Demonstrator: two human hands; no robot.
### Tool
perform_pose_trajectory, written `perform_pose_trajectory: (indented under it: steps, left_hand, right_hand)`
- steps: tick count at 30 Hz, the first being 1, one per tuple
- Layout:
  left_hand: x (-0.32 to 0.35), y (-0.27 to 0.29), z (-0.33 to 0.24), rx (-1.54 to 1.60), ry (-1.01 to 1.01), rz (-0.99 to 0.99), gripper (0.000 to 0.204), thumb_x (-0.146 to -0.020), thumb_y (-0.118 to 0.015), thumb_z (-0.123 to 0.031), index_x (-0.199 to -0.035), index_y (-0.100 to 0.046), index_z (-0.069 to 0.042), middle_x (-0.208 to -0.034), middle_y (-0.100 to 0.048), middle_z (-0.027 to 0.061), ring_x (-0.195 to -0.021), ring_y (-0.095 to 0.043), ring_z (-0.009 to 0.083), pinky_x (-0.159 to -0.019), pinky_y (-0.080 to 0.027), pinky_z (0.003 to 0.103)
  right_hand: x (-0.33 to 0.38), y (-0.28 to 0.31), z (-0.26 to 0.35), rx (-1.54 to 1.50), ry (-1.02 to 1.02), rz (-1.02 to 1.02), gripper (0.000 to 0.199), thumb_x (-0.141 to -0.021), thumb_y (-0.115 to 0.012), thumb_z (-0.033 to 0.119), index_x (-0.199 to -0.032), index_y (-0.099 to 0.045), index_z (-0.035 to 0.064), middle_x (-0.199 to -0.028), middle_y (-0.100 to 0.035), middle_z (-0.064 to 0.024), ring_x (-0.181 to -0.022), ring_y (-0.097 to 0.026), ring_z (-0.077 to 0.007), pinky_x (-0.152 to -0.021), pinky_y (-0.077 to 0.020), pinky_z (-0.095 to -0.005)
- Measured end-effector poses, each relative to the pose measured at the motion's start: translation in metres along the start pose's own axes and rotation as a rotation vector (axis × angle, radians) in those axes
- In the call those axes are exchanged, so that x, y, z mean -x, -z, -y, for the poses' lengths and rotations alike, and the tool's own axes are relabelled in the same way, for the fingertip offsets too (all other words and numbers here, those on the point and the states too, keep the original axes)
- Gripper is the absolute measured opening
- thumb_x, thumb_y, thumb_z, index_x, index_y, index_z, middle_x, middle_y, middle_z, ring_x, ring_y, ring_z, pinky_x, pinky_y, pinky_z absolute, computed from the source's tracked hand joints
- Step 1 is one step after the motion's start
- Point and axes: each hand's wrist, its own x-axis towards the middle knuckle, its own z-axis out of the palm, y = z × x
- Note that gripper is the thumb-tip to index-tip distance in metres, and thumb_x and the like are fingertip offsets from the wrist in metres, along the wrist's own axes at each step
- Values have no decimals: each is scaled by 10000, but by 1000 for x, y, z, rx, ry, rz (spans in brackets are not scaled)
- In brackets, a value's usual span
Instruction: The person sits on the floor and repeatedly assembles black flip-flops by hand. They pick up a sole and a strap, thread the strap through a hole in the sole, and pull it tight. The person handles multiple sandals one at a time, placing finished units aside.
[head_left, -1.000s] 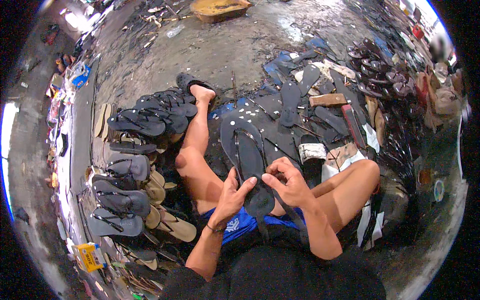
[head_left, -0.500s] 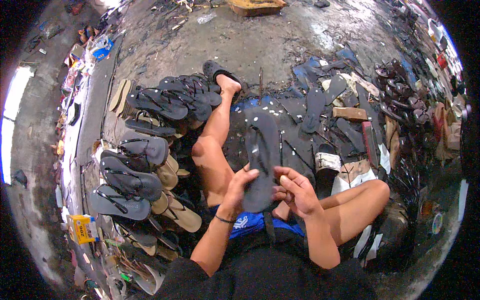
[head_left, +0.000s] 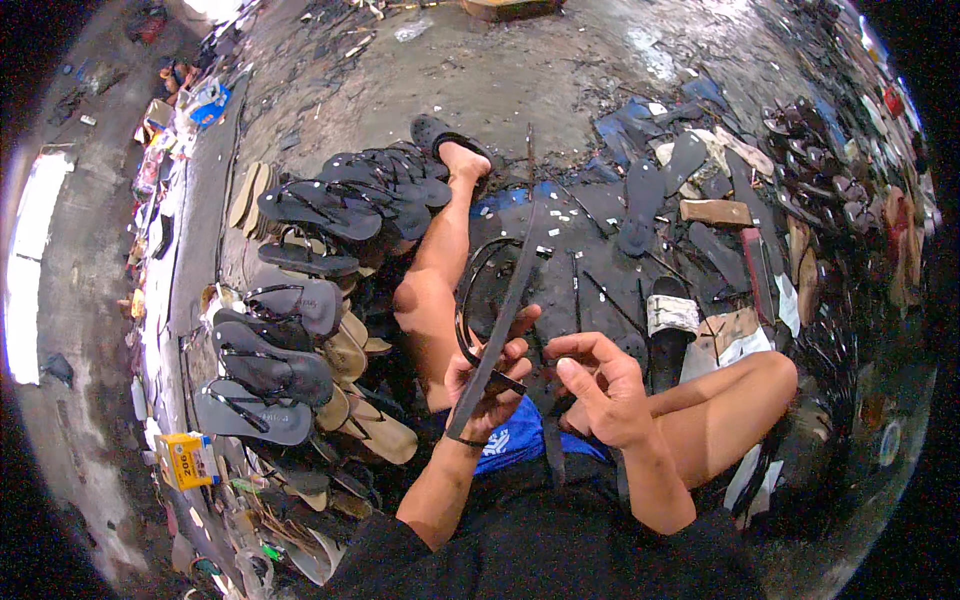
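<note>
A black flip-flop (head_left: 508, 315) stands on edge in front of me, its thin sole side-on and its strap looping out to the left. My left hand (head_left: 490, 390) is closed around its lower part, the fingers curled on the sole. Close on the right, my right hand (head_left: 606, 385) is held with thumb and forefinger drawn together in a pinch, apart from the flip-flop. Whatever lies between its fingertips is too small or dark to make out.
Rows of black flip-flops (head_left: 320, 205) and tan flip-flops (head_left: 372, 430) lie to my left, near a yellow box (head_left: 187, 462). Rightward are loose black soles (head_left: 641, 205), a brown block (head_left: 715, 212), a slide sandal (head_left: 671, 318) and a pile of dark footwear (head_left: 830, 180). Scraps litter the floor.
The flip-flop has turned from showing its top face to standing on edge, strap toward the left. My left hand has rolled with it, and my right hand stays beside it.
</note>
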Motion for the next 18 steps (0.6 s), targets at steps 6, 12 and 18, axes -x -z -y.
perform_pose_trajectory:
  steps: [6, 12, 18]
  left_hand:
    - [6, 6, -5, -75, -45, -180, 760, -899, -689, -419, -1475, -371, -39, -1015, -601, 43, -899, -527, 218, -647, -519, 333]
    - [-6, 13, -31, -473, -147, -309, 645, -1009, -467, -313, -1565, -250, -70, -996, -670, 104, -764, -592, 172, -459, -422, 242]
    - [-33, 8, -40, -528, -63, -296, 580, -1030, -464, -318, -1530, -314, -67, -1091, -612, 147, -925, -618, 223, -506, -490, 274]
  right_hand:
    - [6, 8, 15, 156, 96, -17, 266, -976, -637, 150, -1207, -626, 17, -1144, -685, -117, -1009, -677, -206, -868, -558, -324]
    - [96, 165, 36, 354, 409, -870, 230, -995, -584, 177, -1107, -660, -10, -988, -688, -81, -857, -661, -127, -728, -526, -257]
    - [144, 414, -93, 730, -216, -1369, 188, -924, -631, 144, -1045, -712, 25, -944, -729, -121, -808, -715, -192, -681, -565, -332]
